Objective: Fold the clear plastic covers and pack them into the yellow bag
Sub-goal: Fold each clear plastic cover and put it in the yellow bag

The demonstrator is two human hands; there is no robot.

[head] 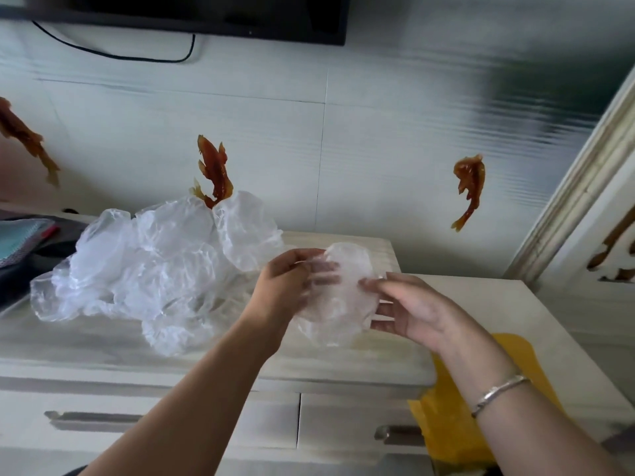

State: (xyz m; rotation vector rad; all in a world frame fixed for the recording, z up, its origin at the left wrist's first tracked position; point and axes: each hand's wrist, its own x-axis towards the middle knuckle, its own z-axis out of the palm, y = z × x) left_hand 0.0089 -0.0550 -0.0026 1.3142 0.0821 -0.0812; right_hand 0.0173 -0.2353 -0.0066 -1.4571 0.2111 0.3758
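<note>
I hold one clear plastic cover (338,304) in the air above the white cabinet top (206,352). My left hand (288,286) grips its left edge, with the fingers partly behind the film. My right hand (409,304) pinches its right edge. A loose heap of several more clear covers (154,262) lies on the cabinet top to the left. The yellow bag (446,417) hangs over the cabinet's front edge at the lower right, partly hidden by my right forearm.
Cabinet drawers with metal handles (92,419) run along the front below. Folded cloth and dark items (24,242) sit at the far left. Orange fish stickers (214,173) decorate the white wall, a black screen (206,15) hangs above, and a door frame (584,187) stands at right.
</note>
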